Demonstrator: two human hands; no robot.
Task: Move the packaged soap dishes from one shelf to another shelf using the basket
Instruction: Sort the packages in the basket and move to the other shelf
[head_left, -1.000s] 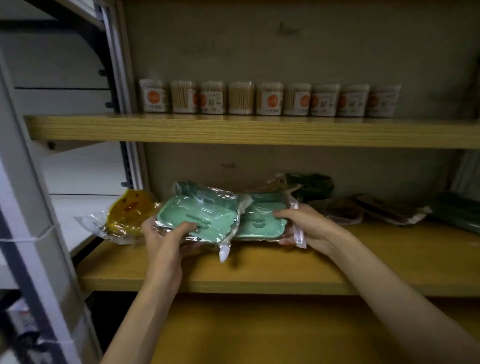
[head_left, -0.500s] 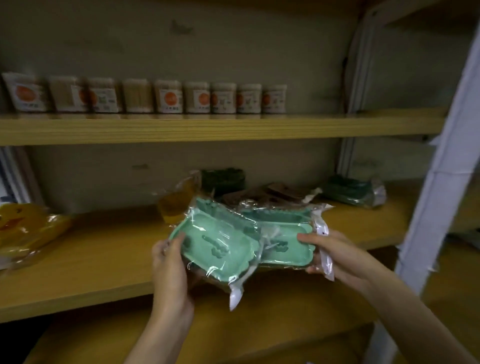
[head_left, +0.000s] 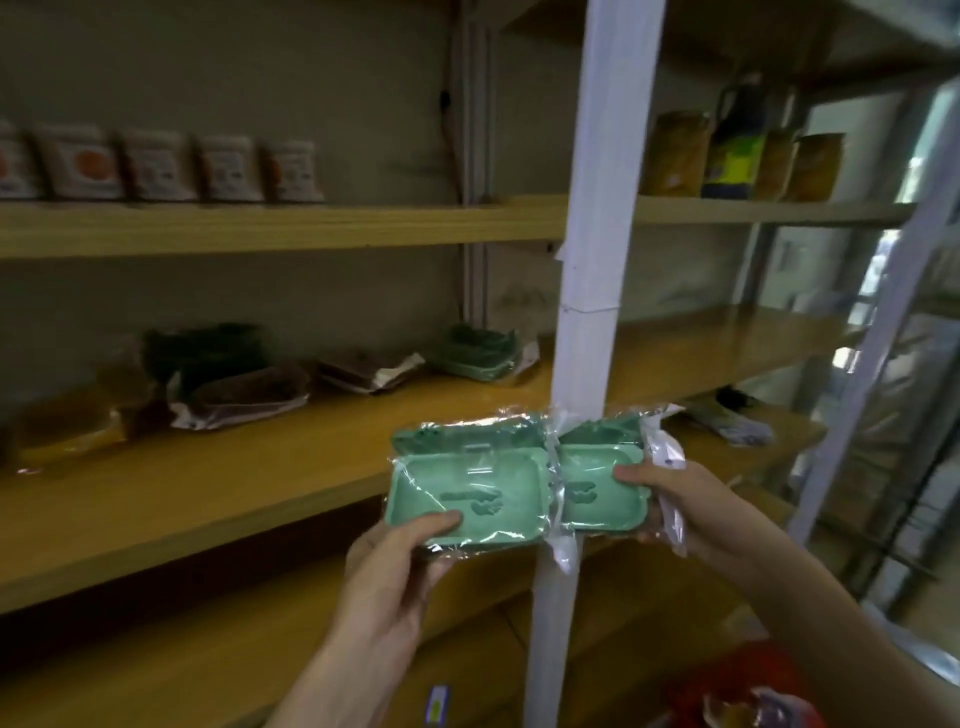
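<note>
I hold two mint-green soap dishes in clear plastic wrap side by side in front of the shelf. My left hand (head_left: 395, 551) grips the left packaged dish (head_left: 467, 493), thumb on top of its near rim. My right hand (head_left: 675, 504) grips the right packaged dish (head_left: 597, 483) the same way. Both packs are in the air, off the wooden shelf (head_left: 208, 499). More wrapped soap dishes lie on that shelf: brown ones (head_left: 249, 395), a dark green stack (head_left: 478, 351) and amber ones (head_left: 67, 421). A red basket (head_left: 737, 680) with a wrapped pack inside shows at the bottom right.
A white upright post (head_left: 592, 260) stands right behind the held packs. The upper shelf (head_left: 260, 228) carries a row of small labelled jars (head_left: 156, 166). Bags and a bottle (head_left: 737, 150) stand on the neighbouring rack at the upper right. A lower shelf board (head_left: 156, 670) runs below.
Both hands lifted the two green packs off the shelf and carried them rightward; my view swung right, bringing the white post, the neighbouring rack and the red basket into sight.
</note>
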